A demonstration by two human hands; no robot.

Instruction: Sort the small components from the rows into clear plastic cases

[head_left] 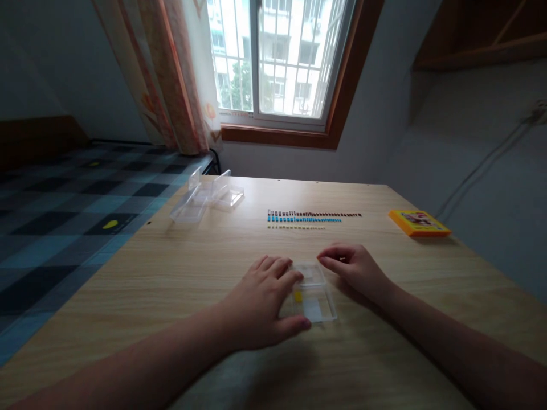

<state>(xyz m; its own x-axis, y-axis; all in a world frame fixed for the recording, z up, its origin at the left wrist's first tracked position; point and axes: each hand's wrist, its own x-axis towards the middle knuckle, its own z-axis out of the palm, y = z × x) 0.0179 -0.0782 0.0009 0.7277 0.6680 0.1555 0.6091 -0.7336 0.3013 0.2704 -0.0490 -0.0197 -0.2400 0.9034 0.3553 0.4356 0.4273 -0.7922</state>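
Observation:
A small clear plastic box (pixel 314 296) lies on the wooden table (pixel 179 267) in front of me, with something yellow inside it. My left hand (pixel 262 302) lies flat with its fingers over the box's left side and its thumb along the near edge. My right hand (pixel 352 267) rests at the box's right side, fingers loosely curled with the tips pointing at the box's far corner; nothing shows in it. Beyond the hands, several tiny pieces lie in three neat rows (pixel 307 219): dark, blue and pale.
Two open clear plastic boxes (pixel 207 199) sit at the table's far left. A flat yellow box (pixel 419 222) lies at the far right. A bed with a checked cover (pixel 72 210) runs along the left; a window (pixel 277 62) and curtain stand behind.

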